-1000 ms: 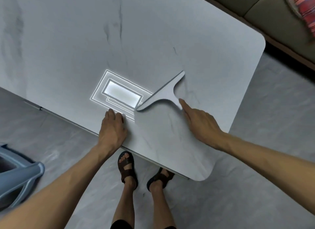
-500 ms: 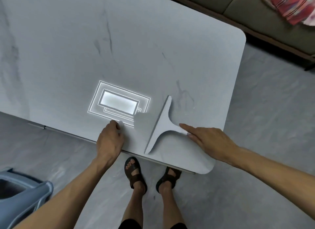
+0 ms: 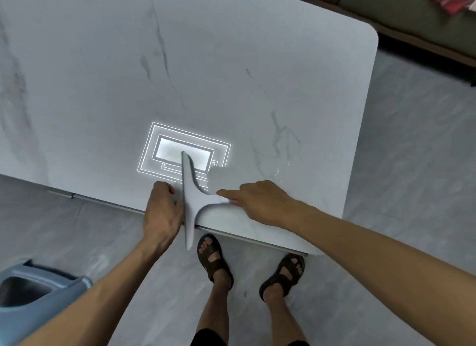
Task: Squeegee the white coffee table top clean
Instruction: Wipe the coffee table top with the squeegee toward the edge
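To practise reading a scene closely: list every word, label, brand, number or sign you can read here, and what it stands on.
None readable: the squeegee, coffee table top, sandals and blue plastic container show no lettering.
The bright nested rectangles on the table top are a light pattern, with no characters.

Grey marbled floor [image 3: 412,165], dark sofa [image 3: 386,3]
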Demonstrator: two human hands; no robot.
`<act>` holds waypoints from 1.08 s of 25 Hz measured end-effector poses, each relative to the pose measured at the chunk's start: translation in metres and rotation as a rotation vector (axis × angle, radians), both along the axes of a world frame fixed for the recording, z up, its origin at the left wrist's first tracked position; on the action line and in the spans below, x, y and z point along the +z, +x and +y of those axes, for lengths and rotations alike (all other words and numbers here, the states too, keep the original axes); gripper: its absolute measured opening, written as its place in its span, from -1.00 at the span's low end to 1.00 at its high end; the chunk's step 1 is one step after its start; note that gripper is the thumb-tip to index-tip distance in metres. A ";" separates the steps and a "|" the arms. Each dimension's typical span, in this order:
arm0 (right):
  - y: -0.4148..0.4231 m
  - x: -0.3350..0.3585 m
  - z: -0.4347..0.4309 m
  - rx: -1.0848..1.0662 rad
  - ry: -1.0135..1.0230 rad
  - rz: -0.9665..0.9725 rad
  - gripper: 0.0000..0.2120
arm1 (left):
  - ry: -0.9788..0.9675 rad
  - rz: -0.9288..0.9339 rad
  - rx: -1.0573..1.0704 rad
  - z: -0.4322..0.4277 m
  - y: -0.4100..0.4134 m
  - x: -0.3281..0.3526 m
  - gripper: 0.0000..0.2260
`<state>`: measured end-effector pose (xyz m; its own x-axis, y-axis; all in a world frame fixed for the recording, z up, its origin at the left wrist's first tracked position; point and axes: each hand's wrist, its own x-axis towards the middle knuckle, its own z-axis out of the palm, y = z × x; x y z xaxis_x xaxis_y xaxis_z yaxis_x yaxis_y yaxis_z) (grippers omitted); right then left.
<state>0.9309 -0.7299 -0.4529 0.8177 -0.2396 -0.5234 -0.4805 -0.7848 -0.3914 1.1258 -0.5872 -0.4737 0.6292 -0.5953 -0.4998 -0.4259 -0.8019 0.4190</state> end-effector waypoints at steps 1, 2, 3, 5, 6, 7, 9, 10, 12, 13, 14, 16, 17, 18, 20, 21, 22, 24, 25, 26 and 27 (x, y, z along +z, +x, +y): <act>-0.024 0.001 -0.007 -0.025 -0.006 0.003 -0.56 | -0.014 0.009 -0.056 -0.004 -0.013 0.001 -0.91; -0.049 0.002 -0.012 -0.052 -0.012 0.006 -0.58 | -0.034 0.019 -0.114 -0.008 -0.027 0.002 -0.89; -0.074 0.004 -0.017 -0.075 -0.021 0.014 -0.59 | -0.054 0.026 -0.163 -0.014 -0.041 0.002 -0.88; -0.122 0.006 -0.025 -0.100 -0.058 0.031 -0.60 | -0.081 0.021 -0.234 -0.024 -0.073 0.004 -0.88; -0.145 0.007 -0.029 -0.115 -0.078 0.039 -0.60 | -0.093 0.016 -0.277 -0.028 -0.090 0.006 -0.89; -0.166 0.007 -0.033 -0.132 -0.095 0.049 -0.61 | -0.103 0.009 -0.327 -0.031 -0.105 0.006 -0.89; -0.204 0.011 -0.044 -0.162 -0.115 0.068 -0.61 | -0.098 -0.013 -0.419 -0.036 -0.135 0.005 -0.88; -0.223 0.013 -0.050 -0.176 -0.118 0.067 -0.62 | -0.097 -0.025 -0.444 -0.039 -0.151 0.004 -0.88; -0.259 0.017 -0.063 -0.184 -0.136 0.043 -0.63 | -0.098 -0.055 -0.487 -0.043 -0.180 0.003 -0.89; -0.275 0.018 -0.069 -0.173 -0.155 0.030 -0.64 | -0.089 -0.082 -0.524 -0.045 -0.194 0.000 -0.89; -0.290 0.019 -0.075 -0.159 -0.174 0.021 -0.65 | -0.070 -0.109 -0.546 -0.046 -0.204 -0.004 -0.86; -0.312 0.019 -0.088 -0.138 -0.204 0.010 -0.65 | 0.043 -0.078 -0.451 -0.051 -0.215 -0.013 -0.78; -0.322 0.019 -0.094 -0.129 -0.220 0.011 -0.65 | 0.105 -0.051 -0.378 -0.054 -0.219 -0.016 -0.74; -0.331 0.020 -0.099 -0.120 -0.232 0.016 -0.66 | 0.140 -0.038 -0.337 -0.056 -0.221 -0.020 -0.71; -0.347 0.022 -0.110 -0.116 -0.239 0.022 -0.66 | 0.175 -0.033 -0.327 -0.060 -0.225 -0.024 -0.67; -0.354 0.024 -0.115 -0.118 -0.241 0.021 -0.66 | 0.189 -0.029 -0.326 -0.061 -0.226 -0.023 -0.65; -0.359 0.026 -0.120 -0.121 -0.247 0.029 -0.65 | 0.206 -0.025 -0.328 -0.062 -0.226 -0.022 -0.63; -0.368 0.032 -0.130 -0.128 -0.272 0.061 -0.64 | 0.233 -0.019 -0.338 -0.063 -0.227 -0.019 -0.60; -0.373 0.035 -0.135 -0.132 -0.291 0.082 -0.63 | 0.242 -0.017 -0.340 -0.065 -0.227 -0.017 -0.60; -0.378 0.040 -0.139 -0.134 -0.313 0.106 -0.63 | 0.247 -0.015 -0.334 -0.065 -0.227 -0.015 -0.60; -0.383 0.044 -0.143 -0.131 -0.341 0.123 -0.63 | 0.248 -0.014 -0.329 -0.066 -0.228 -0.013 -0.62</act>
<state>0.5482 -0.8725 -0.4087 0.7050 -0.5147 -0.4879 -0.6121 -0.7890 -0.0521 0.8981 -0.6533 -0.4866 0.4335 -0.6282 -0.6461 -0.6804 -0.6983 0.2223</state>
